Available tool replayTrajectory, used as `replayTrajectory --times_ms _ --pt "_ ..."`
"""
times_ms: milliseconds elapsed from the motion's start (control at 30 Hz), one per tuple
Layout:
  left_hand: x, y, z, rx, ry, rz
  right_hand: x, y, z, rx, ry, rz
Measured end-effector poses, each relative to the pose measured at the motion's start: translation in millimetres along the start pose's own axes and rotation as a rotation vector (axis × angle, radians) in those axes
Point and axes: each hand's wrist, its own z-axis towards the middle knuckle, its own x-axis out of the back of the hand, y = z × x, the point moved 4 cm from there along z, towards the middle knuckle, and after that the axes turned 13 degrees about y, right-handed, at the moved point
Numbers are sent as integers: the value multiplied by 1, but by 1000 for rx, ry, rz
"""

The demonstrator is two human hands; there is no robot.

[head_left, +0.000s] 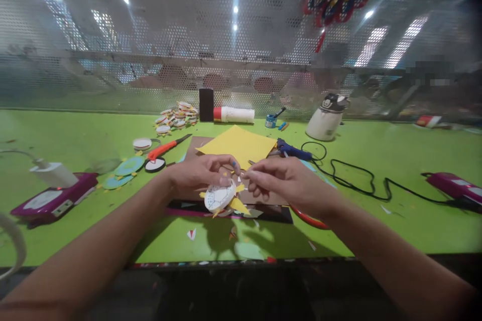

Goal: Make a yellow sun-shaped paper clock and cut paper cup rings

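Observation:
My left hand (198, 173) is closed on a white paper disc (219, 196) with yellow paper points around its rim, held just above the green table (75, 135). My right hand (280, 180) is pinched together beside it, its fingertips meeting the left hand's at the disc's upper edge; what it pinches is too small to make out. Under both hands lies a brown board (263, 198) with a yellow paper sheet (237, 145) on its far end.
A blue glue gun (293, 150) with a black cord (361, 180) lies right of the sheet. An orange cutter (165, 148), paper discs (130, 165) and a heap of finished discs (176, 114) lie left. Purple devices (52, 200) (454, 185) sit at both sides. A mesh wall stands behind.

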Motion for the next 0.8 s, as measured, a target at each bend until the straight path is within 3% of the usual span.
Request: replayTrajectory --times_ms 100,200,500,600,700,800 --pt "6 0 0 4 19 72 -19 12 10 -210 -76 189" --pt "10 -3 1 36 55 181 -34 23 13 -318 -121 311" --pt "12 1 11 -26 99 415 -47 46 14 -345 -117 437" --pt "20 9 16 -202 249 449 -43 47 14 -350 -92 497" --pt "39 17 18 -385 529 330 -36 47 16 -398 1 550" --pt "54 16 18 -336 685 169 -28 48 20 -378 129 584"
